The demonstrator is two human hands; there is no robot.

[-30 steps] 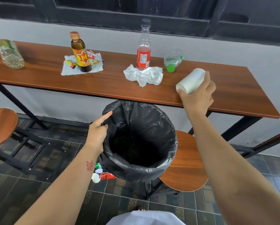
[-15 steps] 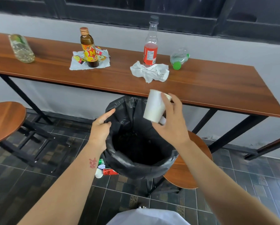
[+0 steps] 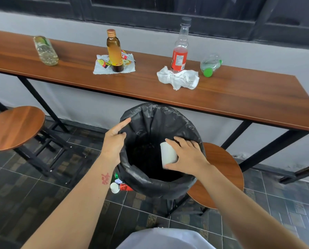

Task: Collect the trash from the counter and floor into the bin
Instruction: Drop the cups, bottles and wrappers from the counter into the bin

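white paper cup (image 3: 168, 154): off the counter (image 3: 239, 97) a second ago, now lowered into the mouth of the bin (image 3: 150, 185) below the counter's near edge, so one piece is nearly binned; crumpled tissue (image 3: 178, 79) and floor litter (image 3: 120, 186) remain. right hand (image 3: 187, 155): palm down over the opening, grip closed on the cup. left hand (image 3: 114, 139): pinches the bin's left rim, forefinger extended.

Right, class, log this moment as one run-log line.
left hand: grips bin liner rim | right hand: holds white cup over its mouth | pending: crumpled tissue, red-label bottle on counter
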